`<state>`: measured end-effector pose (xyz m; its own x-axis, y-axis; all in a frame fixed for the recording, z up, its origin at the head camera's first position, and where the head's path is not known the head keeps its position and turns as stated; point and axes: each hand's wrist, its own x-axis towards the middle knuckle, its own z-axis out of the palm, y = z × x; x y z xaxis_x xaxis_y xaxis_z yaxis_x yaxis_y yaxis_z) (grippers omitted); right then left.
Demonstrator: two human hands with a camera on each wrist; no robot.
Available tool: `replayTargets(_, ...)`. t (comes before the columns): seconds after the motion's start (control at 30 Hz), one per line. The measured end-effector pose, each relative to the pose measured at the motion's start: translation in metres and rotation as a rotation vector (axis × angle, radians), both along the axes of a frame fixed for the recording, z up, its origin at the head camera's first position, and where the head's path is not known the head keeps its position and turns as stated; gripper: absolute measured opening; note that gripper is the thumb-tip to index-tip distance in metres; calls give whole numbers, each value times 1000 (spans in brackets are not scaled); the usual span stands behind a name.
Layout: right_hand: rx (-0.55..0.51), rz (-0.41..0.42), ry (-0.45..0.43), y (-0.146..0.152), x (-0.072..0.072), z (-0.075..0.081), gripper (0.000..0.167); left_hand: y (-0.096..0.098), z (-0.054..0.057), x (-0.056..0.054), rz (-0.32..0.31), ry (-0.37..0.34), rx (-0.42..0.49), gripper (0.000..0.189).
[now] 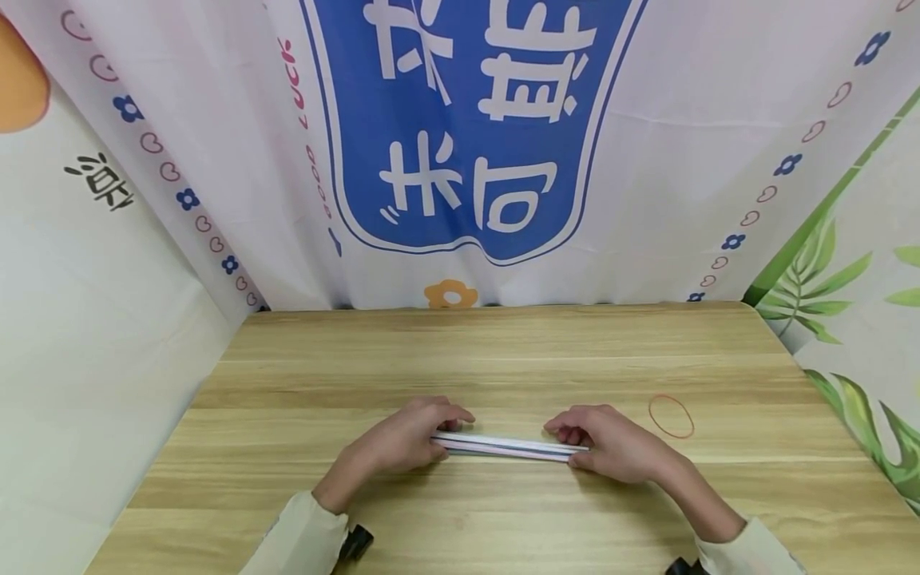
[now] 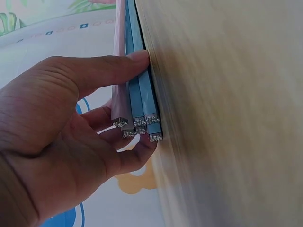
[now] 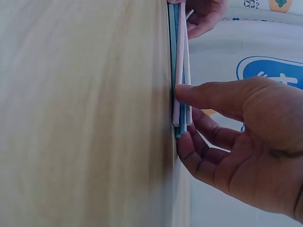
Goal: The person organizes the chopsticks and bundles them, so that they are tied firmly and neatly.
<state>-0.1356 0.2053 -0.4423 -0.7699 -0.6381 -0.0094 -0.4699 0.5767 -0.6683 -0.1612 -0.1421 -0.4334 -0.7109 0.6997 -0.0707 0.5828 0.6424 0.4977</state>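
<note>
A bundle of several pink and blue chopsticks (image 1: 506, 447) lies crosswise low over the wooden table, between both hands. My left hand (image 1: 413, 435) grips its left end, thumb on the near side and fingers curled behind. In the left wrist view, the square chopstick ends (image 2: 137, 126) carry ornate silvery caps and sit at uneven lengths. At the other end, my right hand (image 1: 618, 443) pinches the bundle between thumb and curled fingers. The right wrist view shows the plain chopstick tips (image 3: 180, 128) staggered just past the right thumb (image 3: 208, 97).
A thin red loop (image 1: 672, 417) lies on the table (image 1: 503, 359) beyond the right hand. Behind the table's far edge hangs a white curtain (image 1: 647, 239) with a blue printed panel. Patterned cloth with green leaves (image 1: 812, 279) borders the right side.
</note>
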Motion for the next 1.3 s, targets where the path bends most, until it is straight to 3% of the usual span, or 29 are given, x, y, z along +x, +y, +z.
replayTargets(0.37,19,9,1,-4,2,3,38,3,0,0,-31,16,-21,52)
replayTargets(1.0,33,4,5,-6,5,4,35,6,2,7,-4,3,-44,53)
replayTargets(1.3,48,-1,-2,-7,7,4,31,8,1,8,-11,33,-58,55)
